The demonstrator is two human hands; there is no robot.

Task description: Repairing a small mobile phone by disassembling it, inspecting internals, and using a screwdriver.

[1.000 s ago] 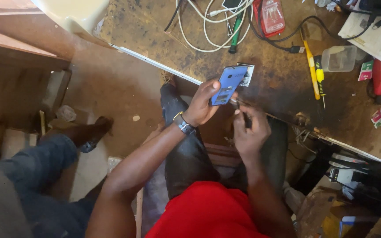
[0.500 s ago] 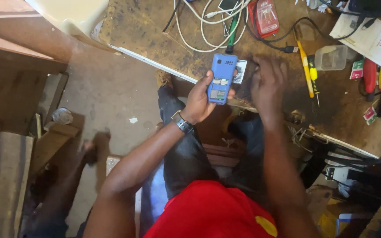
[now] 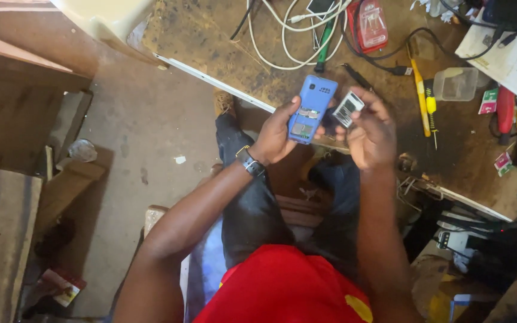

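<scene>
One blue phone [image 3: 310, 109] (back open).

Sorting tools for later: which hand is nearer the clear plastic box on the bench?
Right. The right hand, holding a small battery, is just left of the clear box. The left hand grips the blue phone, farther left.

Right of the clear plastic tub [image 3: 455, 84]: a white paper sheet [image 3: 513, 57], red-marked; left, a red blister pack [image 3: 371, 24].

A worn brown workbench [image 3: 210, 36] carries white cables [image 3: 282, 42], screwdrivers [image 3: 419, 84] (yellow-handled) — and a clear plastic box [image 3: 455, 84].
</scene>
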